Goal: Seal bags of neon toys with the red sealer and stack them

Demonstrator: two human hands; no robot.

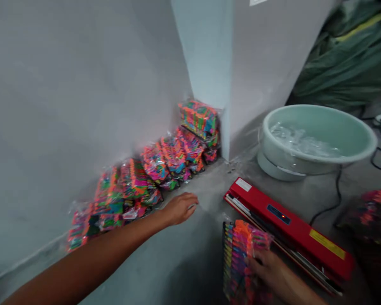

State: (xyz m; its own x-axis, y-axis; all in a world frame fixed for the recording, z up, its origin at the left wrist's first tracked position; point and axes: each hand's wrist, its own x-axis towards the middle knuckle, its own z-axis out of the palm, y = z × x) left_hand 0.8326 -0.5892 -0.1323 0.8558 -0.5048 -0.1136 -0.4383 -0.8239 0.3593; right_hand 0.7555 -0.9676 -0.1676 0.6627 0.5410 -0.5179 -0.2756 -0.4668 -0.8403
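My left hand (180, 208) reaches out above the floor with fingers loosely bent, a gap beside the thumb, and nothing in it. It is nearest to the row of clear plastic packs (169, 157) along the wall. My right hand (266, 267) grips a clear plastic pack of bright multicoloured pieces (236, 254), its fingers on the pack's right side. The small pieces blur, so I cannot make out their kind. Just beyond that pack lies a red heat sealer (292, 228) with a lit red indicator.
A pale green tub (317, 163) holding clear plastic bags (301, 142) stands at the right. A black cord (332, 205) runs between the tub and the sealer. Dark green sacks (352, 63) are piled at the back right. More colourful packs (373, 207) sit at the right edge.
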